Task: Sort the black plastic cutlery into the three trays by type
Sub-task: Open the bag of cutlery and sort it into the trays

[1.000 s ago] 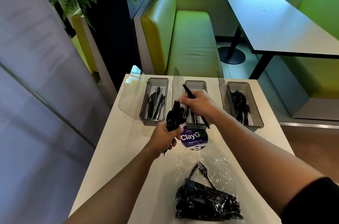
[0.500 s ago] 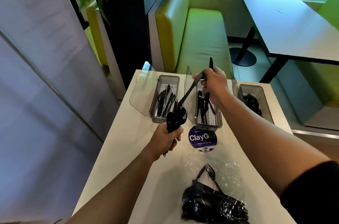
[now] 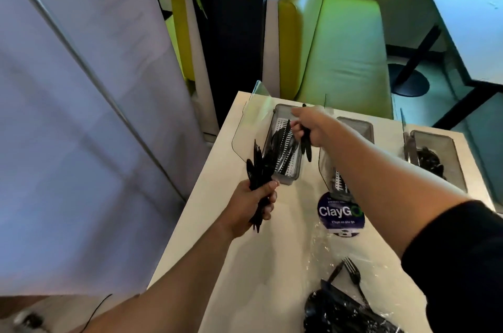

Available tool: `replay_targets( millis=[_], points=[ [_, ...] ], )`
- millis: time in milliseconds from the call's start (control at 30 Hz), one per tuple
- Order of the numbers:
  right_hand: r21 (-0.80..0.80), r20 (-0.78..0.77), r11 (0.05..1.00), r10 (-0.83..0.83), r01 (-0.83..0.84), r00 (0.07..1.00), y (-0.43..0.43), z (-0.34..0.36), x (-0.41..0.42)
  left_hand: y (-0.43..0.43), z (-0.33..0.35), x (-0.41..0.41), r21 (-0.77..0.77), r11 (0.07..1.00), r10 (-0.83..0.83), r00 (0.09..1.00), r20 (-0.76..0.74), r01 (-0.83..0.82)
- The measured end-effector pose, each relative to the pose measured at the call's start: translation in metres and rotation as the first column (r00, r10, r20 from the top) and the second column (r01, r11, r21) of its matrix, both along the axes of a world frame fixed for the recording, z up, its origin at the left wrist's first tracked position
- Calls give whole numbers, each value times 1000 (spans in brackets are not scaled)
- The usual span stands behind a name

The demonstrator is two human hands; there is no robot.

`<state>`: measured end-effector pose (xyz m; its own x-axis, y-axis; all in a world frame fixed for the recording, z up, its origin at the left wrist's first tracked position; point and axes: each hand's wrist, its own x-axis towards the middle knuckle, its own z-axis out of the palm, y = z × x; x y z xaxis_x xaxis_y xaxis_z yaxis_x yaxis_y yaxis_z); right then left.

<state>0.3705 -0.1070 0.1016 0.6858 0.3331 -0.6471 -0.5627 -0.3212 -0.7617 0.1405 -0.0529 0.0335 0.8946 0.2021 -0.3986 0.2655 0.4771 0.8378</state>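
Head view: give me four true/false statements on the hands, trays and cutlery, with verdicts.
1. The left hand grips a bundle of black cutlery. True.
2. The right hand is empty. False: it holds a black piece over the left tray.
3. The right tray holds nothing. False: dark cutlery lies in it.
4. A fork lies on the clear plastic wrap at the near end of the table. True.

Three trays (image 3: 289, 179) are sitting on one tabletop (image 3: 245, 264); two hands (image 3: 250, 204) are holding cutlery (image 3: 258, 166), beside one sticker (image 3: 337, 212) and one bag (image 3: 348, 313).
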Motion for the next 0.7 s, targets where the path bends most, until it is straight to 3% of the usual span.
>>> replay_targets(
  millis=[100, 200, 367, 467, 567, 700],
  points=[
    [-142, -25, 982, 122, -125, 992, 14, -29, -1, 13, 0, 0, -77, 997, 12, 1000, 11, -11],
    [-119, 29, 988, 100, -96, 995, 18, -44, -1, 21, 1, 1, -86, 996, 5, 999, 35, -2],
    [-171, 253, 977, 165, -124, 953, 17, -49, -1, 24, 2, 2, -71, 997, -14, 998, 64, 18],
    [-45, 207, 960, 278, -275, 938, 9, -30, -15, 20, 5, 8, -63, 998, -11, 997, 70, 16],
    [6, 104, 879, 474, -477, 874, -7, -11, -33, 13, 11, 14, -33, 999, -15, 996, 82, 18],
    [96, 118, 898, 419, -430, 900, -29, 3, -43, -1, 21, 21, 27, 999, -33, 994, 102, 30]
  ],
)
